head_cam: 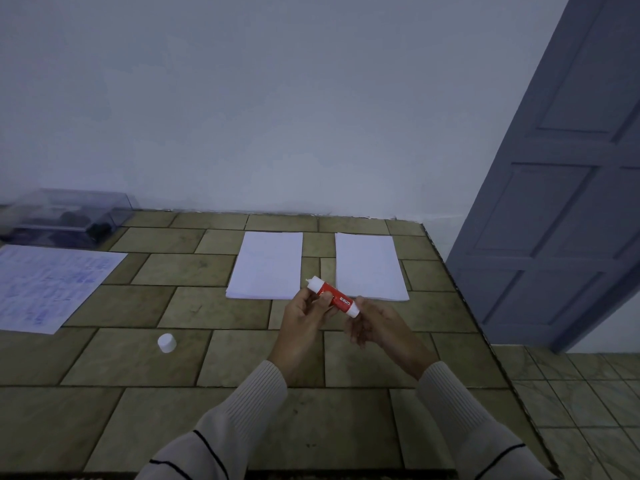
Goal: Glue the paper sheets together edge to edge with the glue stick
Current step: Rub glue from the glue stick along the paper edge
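The clear plastic box (65, 216) is blurred and cut by the left edge; its dark contents cannot be made out. The printed sheet (52, 285) is cut by the same edge, and its blue print is too small to be read. Part of the glue stick (342, 301) is covered by the left hand (304, 320), and its label cannot be read. The sleeves (242, 420) are cut off by the lower edge.

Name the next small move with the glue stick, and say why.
Probably lower the tip of the glue stick onto the inner edge of the left paper stack. The cap lies on the table, the left hand and right hand grip the stick, and the right paper stack lies apart.
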